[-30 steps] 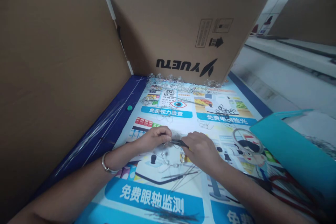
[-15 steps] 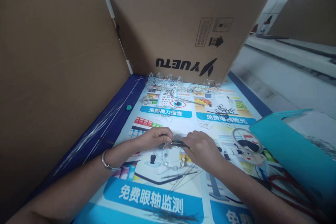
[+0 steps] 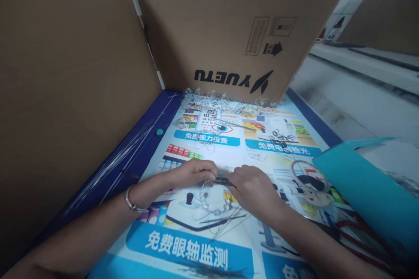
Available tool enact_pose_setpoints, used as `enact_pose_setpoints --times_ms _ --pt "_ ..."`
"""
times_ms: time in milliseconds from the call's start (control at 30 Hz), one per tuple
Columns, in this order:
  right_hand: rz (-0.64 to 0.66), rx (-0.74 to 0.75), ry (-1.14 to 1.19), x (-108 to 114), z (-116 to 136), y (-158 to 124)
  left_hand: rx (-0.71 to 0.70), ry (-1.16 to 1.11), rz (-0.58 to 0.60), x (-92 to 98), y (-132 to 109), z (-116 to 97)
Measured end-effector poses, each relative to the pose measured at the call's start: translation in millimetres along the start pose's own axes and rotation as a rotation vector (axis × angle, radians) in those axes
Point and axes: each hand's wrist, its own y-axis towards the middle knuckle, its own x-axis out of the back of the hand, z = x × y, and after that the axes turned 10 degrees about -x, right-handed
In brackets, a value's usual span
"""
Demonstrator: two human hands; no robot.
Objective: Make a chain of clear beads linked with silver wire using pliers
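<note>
My left hand [image 3: 199, 172] pinches the upper end of a clear beaded wire strand [image 3: 216, 211], which hangs in a loop below the fingers. Closed around a dark, thin-tipped tool [image 3: 224, 181], probably pliers or tweezers, is my right hand [image 3: 250, 185]. The tool's tip meets the strand at my left fingertips; the exact contact is too small to tell. Thin dark wires [image 3: 225, 224] lie on the printed sheet just under the loop.
Cardboard panels [image 3: 209, 22] stand at the back and left. Clear beaded pieces [image 3: 212, 100] line the back panel's foot. Black rings [image 3: 279, 137] lie ahead of my right hand. A teal box [image 3: 369, 192] with wires is at the right; more wires [image 3: 212, 270] lie at the front edge.
The view has shifted slightly. Both hands keep nearly the same place and hold, and the beaded loop hangs a little differently below them.
</note>
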Motion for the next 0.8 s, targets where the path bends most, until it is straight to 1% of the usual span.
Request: enact_pose_setpoints --times_ms 100,367,600,700,800 --pt "0.004 -0.007 0.012 0.2 0.2 0.0 -0.006 -0.012 0.004 0.2 0.3 -1.0" --pt "0.037 -0.011 0.010 -0.1 3.2 -0.6 0.043 -0.217 0.027 2.1 -0.7 -0.2" --pt "0.049 -0.007 0.017 -0.4 2.9 -1.1 0.071 -0.238 0.043 3.7 -0.4 2.7" --pt "0.029 -0.018 0.026 -2.0 2.0 -1.3 0.015 -0.187 0.032 4.3 1.2 2.8" --pt "0.018 -0.015 0.020 -3.6 1.2 -1.2 -0.089 -0.032 0.005 5.4 3.3 0.4"
